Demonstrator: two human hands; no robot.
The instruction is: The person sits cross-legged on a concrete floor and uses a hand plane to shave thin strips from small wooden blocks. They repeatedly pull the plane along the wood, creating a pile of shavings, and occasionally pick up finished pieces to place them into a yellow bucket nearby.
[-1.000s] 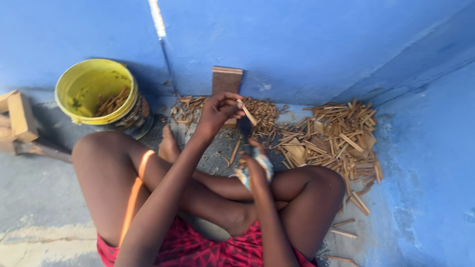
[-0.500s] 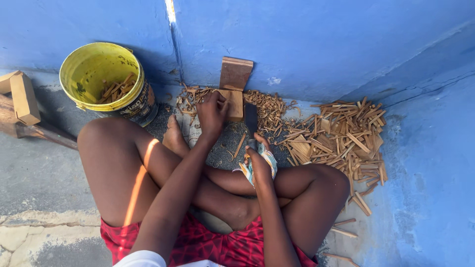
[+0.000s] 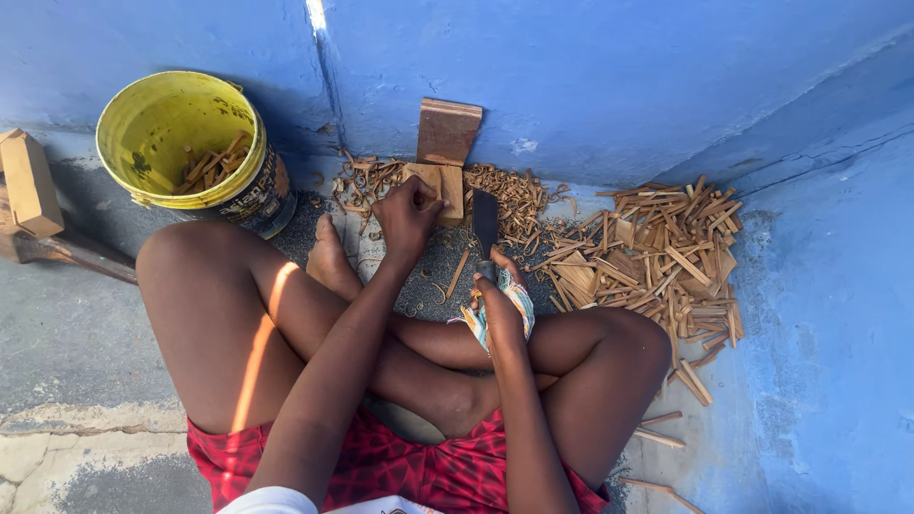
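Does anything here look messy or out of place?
Mostly the floor: wood sticks lie heaped loosely by the blue wall, a few strays beside the knee, and curled shavings scattered around the wooden block.

The left hand (image 3: 407, 211) grips a small wooden block (image 3: 440, 187) on the floor. The right hand (image 3: 497, 303) holds a dark blade (image 3: 485, 223) upright just right of it. A yellow bucket (image 3: 152, 133) stands far left.

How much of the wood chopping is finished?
Some looks done: a pile of cut sticks lies by the wall, and a few sit in the yellow bucket. Right now the left hand holds a wood block, the right hand a knife. That block remains uncut.
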